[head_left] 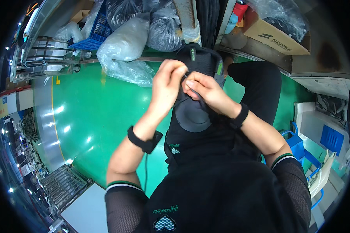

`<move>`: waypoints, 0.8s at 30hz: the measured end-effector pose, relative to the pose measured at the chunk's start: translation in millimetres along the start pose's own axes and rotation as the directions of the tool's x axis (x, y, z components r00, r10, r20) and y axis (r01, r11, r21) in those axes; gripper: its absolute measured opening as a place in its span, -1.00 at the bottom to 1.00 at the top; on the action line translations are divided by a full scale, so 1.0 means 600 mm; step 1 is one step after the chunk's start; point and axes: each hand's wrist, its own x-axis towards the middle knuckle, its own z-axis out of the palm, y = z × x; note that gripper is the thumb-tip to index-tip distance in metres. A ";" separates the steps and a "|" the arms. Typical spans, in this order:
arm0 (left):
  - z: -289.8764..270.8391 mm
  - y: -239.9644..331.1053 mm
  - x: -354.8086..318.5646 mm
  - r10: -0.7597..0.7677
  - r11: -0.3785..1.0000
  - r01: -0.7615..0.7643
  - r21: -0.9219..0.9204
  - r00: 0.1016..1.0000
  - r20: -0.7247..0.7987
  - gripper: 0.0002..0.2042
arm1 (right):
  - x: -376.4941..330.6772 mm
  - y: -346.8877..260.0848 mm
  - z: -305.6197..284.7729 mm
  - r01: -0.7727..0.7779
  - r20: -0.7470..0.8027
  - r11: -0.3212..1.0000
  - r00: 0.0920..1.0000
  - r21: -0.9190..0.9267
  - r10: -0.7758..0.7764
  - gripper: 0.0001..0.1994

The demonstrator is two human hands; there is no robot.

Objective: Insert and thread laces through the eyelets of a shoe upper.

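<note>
A black padded item (193, 116) lies across my lap and thigh, with a smooth, rounded near end and small green labels toward its far end. I cannot make out its exact kind. Above it my two hands meet, nearly touching. My left hand (168, 80) is closed, with thumb and forefinger pinched together on a thin black cord. Beside it, my right hand (207, 88) is closed too, its bent fingers gripping the same dark cord, part of which loops below the fingers. The fingers hide where the cord joins the item.
Clear and grey plastic bags (124, 42) and a blue crate (99, 29) lie at the far left. A cardboard box (276, 37) sits on a shelf at the far right. Blue-handled gear (295, 145) stands on my right. Green floor (93, 108) spreads to my left.
</note>
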 end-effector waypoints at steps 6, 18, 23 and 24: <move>0.075 0.106 -0.126 -0.068 0.870 0.157 -0.467 0.977 0.203 -0.51 | -0.066 -0.080 0.020 0.168 -0.174 0.949 0.977 0.267 -0.124 -0.82; -0.559 -0.258 -0.251 -0.710 0.697 0.350 -0.626 0.457 -0.535 -0.84 | -0.544 -0.163 -0.585 0.064 -0.957 0.995 0.275 -0.074 -0.089 -0.70; -0.243 -0.214 -0.112 -0.078 0.865 0.187 0.466 0.967 -0.243 -0.82 | -0.160 -0.090 -0.181 -0.276 -0.704 0.880 0.705 -0.387 -0.088 -0.81; -0.151 -0.147 -0.079 -0.105 0.902 0.178 0.394 0.974 -0.200 -0.86 | -0.127 -0.068 -0.140 -0.238 -0.599 0.872 0.797 -0.428 -0.076 -0.86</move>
